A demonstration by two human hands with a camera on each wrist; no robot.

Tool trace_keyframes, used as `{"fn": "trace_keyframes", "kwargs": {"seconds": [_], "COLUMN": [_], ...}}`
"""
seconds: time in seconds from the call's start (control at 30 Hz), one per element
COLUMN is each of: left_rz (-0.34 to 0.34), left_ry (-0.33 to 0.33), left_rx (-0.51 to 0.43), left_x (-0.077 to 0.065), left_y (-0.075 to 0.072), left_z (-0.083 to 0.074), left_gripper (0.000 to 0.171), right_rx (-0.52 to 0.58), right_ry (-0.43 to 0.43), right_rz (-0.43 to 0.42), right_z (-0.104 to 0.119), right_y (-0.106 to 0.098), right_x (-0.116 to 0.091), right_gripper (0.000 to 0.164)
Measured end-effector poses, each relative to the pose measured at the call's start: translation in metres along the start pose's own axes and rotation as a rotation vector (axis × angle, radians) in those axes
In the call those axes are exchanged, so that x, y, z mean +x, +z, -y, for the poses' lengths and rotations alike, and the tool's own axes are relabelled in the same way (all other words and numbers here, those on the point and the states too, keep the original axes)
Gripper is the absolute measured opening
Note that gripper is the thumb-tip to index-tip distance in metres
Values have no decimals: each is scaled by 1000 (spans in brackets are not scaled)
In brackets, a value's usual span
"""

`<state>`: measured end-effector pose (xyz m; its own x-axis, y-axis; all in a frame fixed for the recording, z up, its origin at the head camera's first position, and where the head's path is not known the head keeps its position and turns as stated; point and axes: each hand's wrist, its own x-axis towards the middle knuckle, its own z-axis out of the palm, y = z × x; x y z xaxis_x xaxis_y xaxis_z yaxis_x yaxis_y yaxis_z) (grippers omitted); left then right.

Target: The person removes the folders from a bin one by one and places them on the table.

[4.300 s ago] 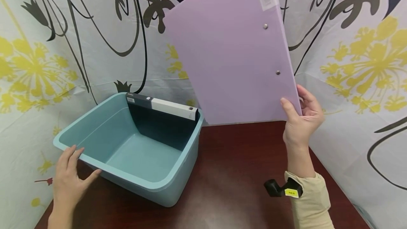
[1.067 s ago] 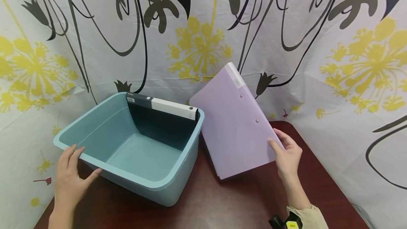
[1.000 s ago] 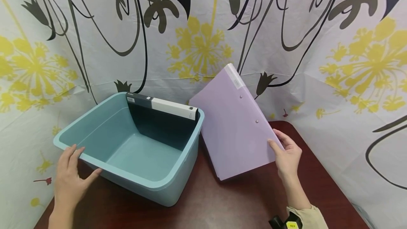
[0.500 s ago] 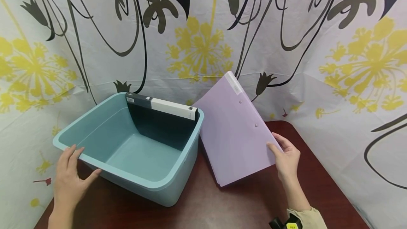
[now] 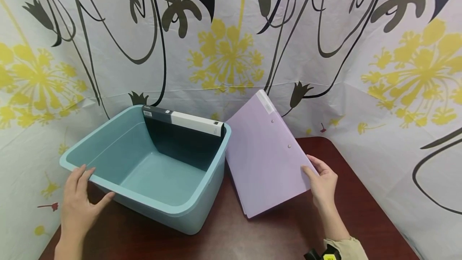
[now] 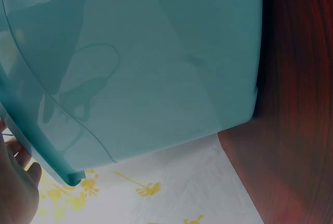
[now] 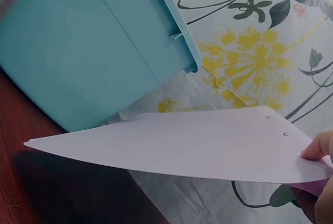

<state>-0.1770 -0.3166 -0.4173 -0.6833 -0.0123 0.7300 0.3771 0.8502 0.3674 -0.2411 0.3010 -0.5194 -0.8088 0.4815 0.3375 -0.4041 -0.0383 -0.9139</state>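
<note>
A light purple folder (image 5: pixel 267 159) with two rivets and a white label strip along its spine leans at a slant right of the basin. Its lower corner is near the table. My right hand (image 5: pixel 323 179) pinches its right edge, thumb on the near face; the right wrist view shows the thumb (image 7: pixel 316 147) there. The light blue plastic basin (image 5: pixel 202 196) stands to the left. My left hand (image 5: pixel 78 202) rests at its near left rim with fingertips touching. A dark binder (image 5: pixel 180 143) with a grey and white spine (image 5: pixel 196 123) stands inside against the far wall.
The dark red wooden table (image 5: pixel 231 236) lies under everything. White cloth (image 5: pixel 234 11) printed with yellow flowers and dark stems hangs behind and on both sides. The basin's right wall is close to the folder's left edge.
My right hand has brought the purple folder down from high up to near the table beside the basin, sinking slightly more in the last second. The left hand and the basin stay put.
</note>
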Motion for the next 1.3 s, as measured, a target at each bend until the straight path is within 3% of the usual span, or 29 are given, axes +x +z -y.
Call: {"fn": "trace_keyframes", "kwargs": {"seconds": [0.1,0.2,0.3,0.4,0.6,0.7,0.83,0.93,1.03,1.07,1.17,1.3], "left_rz": [1,-2,-4,-5,-4,-6,-5,-6,-9,-9,-3,8], "left_ry": [-1,-1,1,3,2,4,4,5,7,7,3,-7], "left_rx": [4,5,6,3,-2,-4,-4,-1,-3,-3,-3,5], "left_x": [0,0,0,0,0,0,0,0,0,0,0,0], "left_y": [0,0,0,0,0,0,0,0,0,0,0,-1], "left_z": [0,0,0,0,0,0,0,0,0,0,0,0], "left_gripper": [97,98,98,98,97,97,97,97,97,97,96,95], "right_rx": [-63,-158,-162,-186,-132,-150,-127,-19,15,-13,-136,-155], "right_ry": [42,110,184,147,90,109,116,120,139,145,156,174], "right_rz": [-39,-93,-126,-107,-99,-136,-131,-47,-45,-53,-139,-178], "right_z": [60,105,117,96,-13,-45,-43,-3,5,4,-32,-44], "right_y": [27,49,54,45,-1,-12,-12,1,5,5,-4,-6], "right_x": [-23,-40,-44,-38,-5,4,2,-14,-19,-19,-9,-8], "right_gripper": [31,28,29,32,37,39,39,33,32,31,36,37]}}
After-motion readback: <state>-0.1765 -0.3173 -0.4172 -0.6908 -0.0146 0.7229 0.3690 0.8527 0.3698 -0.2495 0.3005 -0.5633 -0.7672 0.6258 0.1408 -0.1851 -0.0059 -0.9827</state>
